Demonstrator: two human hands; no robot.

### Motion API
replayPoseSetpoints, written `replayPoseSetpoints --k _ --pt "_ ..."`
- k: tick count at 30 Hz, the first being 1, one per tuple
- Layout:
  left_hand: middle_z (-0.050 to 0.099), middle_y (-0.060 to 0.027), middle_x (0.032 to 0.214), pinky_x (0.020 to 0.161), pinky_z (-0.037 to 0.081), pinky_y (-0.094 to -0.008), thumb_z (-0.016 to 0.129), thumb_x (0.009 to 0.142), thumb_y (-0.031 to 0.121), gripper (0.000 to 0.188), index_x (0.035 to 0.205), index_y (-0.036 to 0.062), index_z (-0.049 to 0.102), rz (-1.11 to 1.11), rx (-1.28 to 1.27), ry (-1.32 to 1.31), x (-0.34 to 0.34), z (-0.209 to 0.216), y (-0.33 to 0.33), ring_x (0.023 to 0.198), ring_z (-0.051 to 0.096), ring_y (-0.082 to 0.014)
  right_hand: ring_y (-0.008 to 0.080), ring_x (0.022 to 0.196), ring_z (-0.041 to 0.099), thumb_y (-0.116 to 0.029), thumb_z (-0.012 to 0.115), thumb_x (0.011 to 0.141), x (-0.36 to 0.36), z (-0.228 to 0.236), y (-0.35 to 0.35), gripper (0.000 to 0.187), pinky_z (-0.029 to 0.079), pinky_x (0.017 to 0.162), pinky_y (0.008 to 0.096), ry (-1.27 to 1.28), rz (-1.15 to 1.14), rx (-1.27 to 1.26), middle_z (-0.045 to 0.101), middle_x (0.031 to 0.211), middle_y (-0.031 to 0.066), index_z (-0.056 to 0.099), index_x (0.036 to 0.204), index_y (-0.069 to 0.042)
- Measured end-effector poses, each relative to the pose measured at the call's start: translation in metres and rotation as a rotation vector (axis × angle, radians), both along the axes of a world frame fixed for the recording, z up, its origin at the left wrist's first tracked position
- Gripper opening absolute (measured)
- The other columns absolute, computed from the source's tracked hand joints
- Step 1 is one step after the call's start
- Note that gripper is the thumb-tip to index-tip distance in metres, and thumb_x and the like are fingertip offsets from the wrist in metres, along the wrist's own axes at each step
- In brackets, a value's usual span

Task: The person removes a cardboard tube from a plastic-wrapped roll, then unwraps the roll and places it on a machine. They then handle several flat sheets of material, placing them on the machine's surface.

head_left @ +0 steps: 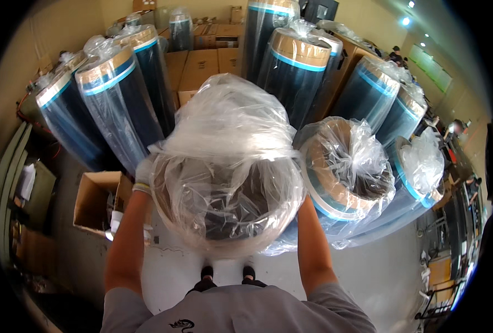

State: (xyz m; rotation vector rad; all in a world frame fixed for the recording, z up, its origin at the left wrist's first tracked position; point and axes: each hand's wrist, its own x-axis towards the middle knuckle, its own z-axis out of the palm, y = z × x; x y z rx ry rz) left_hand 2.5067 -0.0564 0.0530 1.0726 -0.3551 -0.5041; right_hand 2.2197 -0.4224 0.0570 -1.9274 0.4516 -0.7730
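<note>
A large cylinder (229,244) stands upright right in front of me, wrapped in a clear plastic bag (229,111). The bag's upper part is bunched and puffs up toward the far side, with a taut fold running across the opening. My left hand (142,173), in a pale glove, grips the bag at the cylinder's left side; its fingertips are partly covered by the film. On the right, my bare forearm reaches to the bag's other side, where the plastic hides my right hand. Through the film the cylinder's inside looks dark and hollow.
Close on the right stands a wrapped cardboard-rimmed cylinder (335,166). More wrapped dark cylinders with blue tape (110,83) stand at left and far right (299,61). An open cardboard box (94,202) sits left on the grey floor. Stacked cartons (202,69) lie behind.
</note>
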Motion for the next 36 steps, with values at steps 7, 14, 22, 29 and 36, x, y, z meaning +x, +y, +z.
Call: replayPoseSetpoints --k 7,14,22,29,36 --pt "0.069 -0.0175 0.102 0.077 0.053 -0.0409 0.059 0.093 0.03 0.031 0.111 0.0048 0.062 -0.027 0.951 -1.285 0.03 -0.029 -0.008 0.093 0.067 -0.0355 0.0299 0.121 0.054 -0.026 0.053 0.098 -0.042 -0.034 0.042 0.045 0.042 0.102 0.0401 0.095 -0.188 -0.006 0.058 0.131 0.0183 0.05 0.133 0.001" --pt "0.07 -0.0155 0.1 0.072 0.054 -0.0442 0.062 0.091 0.03 0.036 0.121 0.0106 0.057 0.006 1.046 -1.064 0.072 -0.091 -0.01 0.085 0.067 -0.0381 0.0299 0.122 0.054 -0.028 0.052 0.099 -0.035 -0.022 0.064 0.045 0.041 0.103 0.0403 0.07 -0.234 -0.03 0.058 0.131 0.0177 0.05 0.134 0.0" --pt "0.07 -0.0158 0.099 0.074 0.054 -0.0416 0.064 0.091 0.029 0.038 0.124 0.0112 0.056 0.15 0.487 -0.988 0.008 -0.001 -0.034 0.088 0.068 -0.0363 0.03 0.123 0.053 -0.029 0.052 0.099 -0.037 -0.017 0.037 0.046 0.04 0.104 0.0405 0.102 -0.271 -0.053 0.058 0.131 0.0169 0.049 0.135 -0.001" --pt "0.063 -0.0162 0.117 0.087 0.053 -0.037 0.063 0.092 0.029 0.038 0.126 0.0122 0.056 0.011 0.344 -0.938 0.073 0.018 -0.057 0.104 0.065 -0.0313 0.0301 0.124 0.052 -0.031 0.051 0.099 -0.036 -0.031 0.054 0.046 0.039 0.105 0.0406 0.106 -0.281 -0.056 0.059 0.131 0.0162 0.049 0.136 -0.003" --pt "0.065 -0.0085 0.12 0.088 0.051 -0.0319 0.055 0.099 0.034 0.038 0.122 0.0048 0.063 -0.343 0.392 -0.286 0.058 0.074 -0.112 0.103 0.063 -0.0193 0.0302 0.125 0.051 -0.032 0.051 0.099 0.013 0.007 0.012 0.047 0.038 0.106 0.0408 0.053 -0.275 -0.097 0.059 0.13 0.0155 0.049 0.136 -0.004"
